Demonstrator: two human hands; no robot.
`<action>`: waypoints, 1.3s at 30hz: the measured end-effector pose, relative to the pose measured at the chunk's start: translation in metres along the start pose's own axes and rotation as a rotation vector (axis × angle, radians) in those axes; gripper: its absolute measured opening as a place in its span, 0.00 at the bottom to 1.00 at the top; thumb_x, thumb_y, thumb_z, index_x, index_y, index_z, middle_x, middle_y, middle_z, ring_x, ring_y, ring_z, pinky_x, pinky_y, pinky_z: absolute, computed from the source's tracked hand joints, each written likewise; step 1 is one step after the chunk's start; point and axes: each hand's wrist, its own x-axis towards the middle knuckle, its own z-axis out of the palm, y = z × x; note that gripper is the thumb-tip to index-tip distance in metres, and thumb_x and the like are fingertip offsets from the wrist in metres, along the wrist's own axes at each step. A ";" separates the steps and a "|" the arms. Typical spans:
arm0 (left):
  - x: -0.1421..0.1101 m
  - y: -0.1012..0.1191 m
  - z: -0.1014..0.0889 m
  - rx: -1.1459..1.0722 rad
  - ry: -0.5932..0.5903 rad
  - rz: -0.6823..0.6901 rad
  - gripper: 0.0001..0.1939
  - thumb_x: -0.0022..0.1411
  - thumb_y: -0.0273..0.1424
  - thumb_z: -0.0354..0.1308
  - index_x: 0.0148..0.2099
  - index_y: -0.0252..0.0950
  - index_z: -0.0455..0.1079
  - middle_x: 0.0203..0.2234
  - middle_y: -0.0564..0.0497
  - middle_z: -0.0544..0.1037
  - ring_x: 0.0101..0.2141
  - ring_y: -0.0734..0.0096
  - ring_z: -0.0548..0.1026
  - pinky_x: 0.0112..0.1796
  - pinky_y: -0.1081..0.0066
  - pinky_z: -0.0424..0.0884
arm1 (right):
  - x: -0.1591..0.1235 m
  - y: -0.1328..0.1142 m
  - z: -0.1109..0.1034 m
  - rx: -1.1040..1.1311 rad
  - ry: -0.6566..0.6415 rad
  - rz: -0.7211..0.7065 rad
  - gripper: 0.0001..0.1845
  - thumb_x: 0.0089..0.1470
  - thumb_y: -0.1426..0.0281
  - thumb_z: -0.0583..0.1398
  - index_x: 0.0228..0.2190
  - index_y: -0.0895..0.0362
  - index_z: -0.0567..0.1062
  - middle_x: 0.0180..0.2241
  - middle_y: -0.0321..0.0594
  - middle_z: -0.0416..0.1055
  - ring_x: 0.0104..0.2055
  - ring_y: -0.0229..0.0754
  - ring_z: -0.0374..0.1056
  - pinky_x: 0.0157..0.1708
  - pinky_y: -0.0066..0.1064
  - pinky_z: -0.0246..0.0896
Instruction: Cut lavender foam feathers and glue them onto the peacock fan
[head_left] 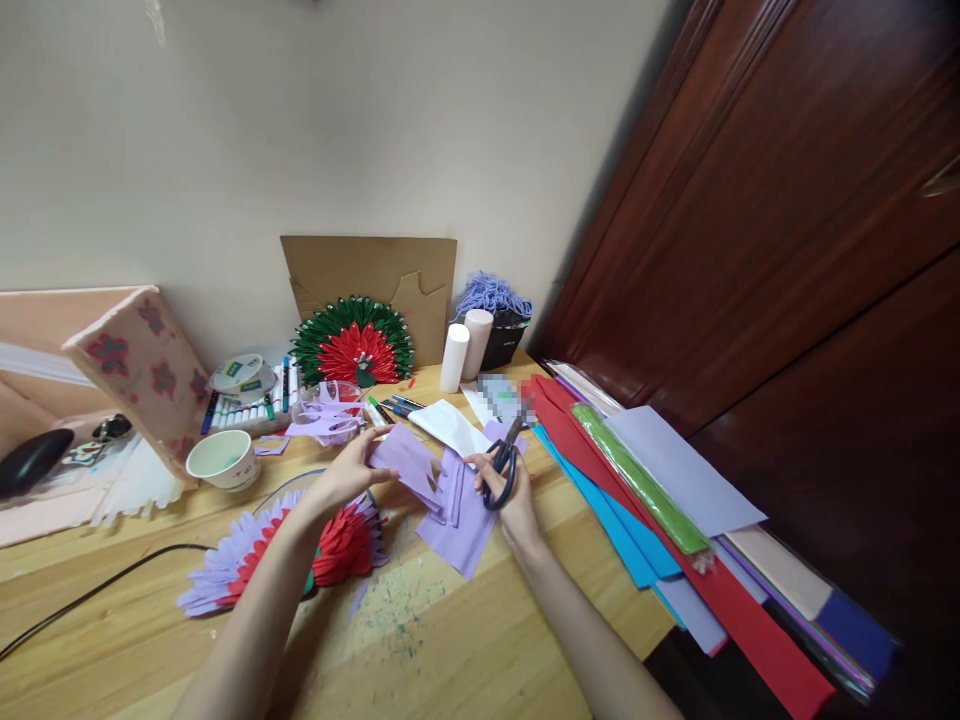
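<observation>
My left hand (351,470) pinches a folded piece of lilac paper (411,462) by its left end, above the wooden table (420,640). My right hand (508,492) has its fingers through the handles of black scissors (504,462), whose blades point up and away, just right of the paper. A larger lilac sheet (459,520) with cut strips lies flat under both. Below my left forearm lies a paper fan of lilac and red petals (345,545).
Long coloured paper sheets (645,500) in red, blue, green and lilac cover the table's right side beside a dark wooden door (787,300). A green-red paper fan (352,342), cardboard, white rolls, markers, a paper cup (223,459) and a black cable (90,595) lie behind and left.
</observation>
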 end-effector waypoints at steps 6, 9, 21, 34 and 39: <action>-0.005 0.012 0.008 -0.094 -0.020 -0.001 0.36 0.39 0.26 0.64 0.53 0.33 0.61 0.50 0.41 0.70 0.46 0.60 0.71 0.46 0.65 0.66 | -0.017 0.008 0.014 -0.015 -0.222 0.126 0.19 0.42 0.61 0.64 0.30 0.56 0.62 0.28 0.34 0.72 0.16 0.30 0.63 0.16 0.22 0.58; -0.008 0.016 0.012 -0.118 -0.088 0.015 0.35 0.39 0.25 0.64 0.53 0.34 0.61 0.51 0.41 0.68 0.48 0.60 0.70 0.47 0.64 0.65 | -0.019 0.011 0.015 0.010 -0.271 0.174 0.21 0.41 0.61 0.65 0.31 0.55 0.61 0.25 0.31 0.71 0.15 0.29 0.62 0.15 0.21 0.56; -0.002 0.007 0.026 -0.187 0.003 -0.075 0.32 0.43 0.34 0.65 0.51 0.33 0.63 0.40 0.44 0.76 0.41 0.62 0.73 0.43 0.64 0.67 | -0.018 0.013 0.014 -0.028 -0.167 0.155 0.22 0.37 0.64 0.67 0.31 0.54 0.61 0.25 0.28 0.66 0.14 0.28 0.59 0.12 0.20 0.55; 0.009 -0.015 0.052 -0.148 0.091 -0.083 0.17 0.39 0.41 0.64 0.28 0.32 0.70 0.22 0.50 0.76 0.28 0.63 0.74 0.31 0.67 0.68 | -0.013 0.011 0.012 -0.043 -0.122 0.079 0.19 0.41 0.62 0.64 0.31 0.54 0.61 0.23 0.30 0.68 0.16 0.31 0.61 0.16 0.22 0.56; 0.009 -0.006 0.028 -0.129 0.202 -0.060 0.19 0.37 0.41 0.65 0.29 0.32 0.70 0.22 0.50 0.76 0.27 0.64 0.74 0.32 0.67 0.68 | -0.005 0.013 0.005 -0.210 -0.130 0.086 0.11 0.47 0.62 0.59 0.31 0.56 0.66 0.24 0.34 0.71 0.21 0.35 0.65 0.21 0.25 0.59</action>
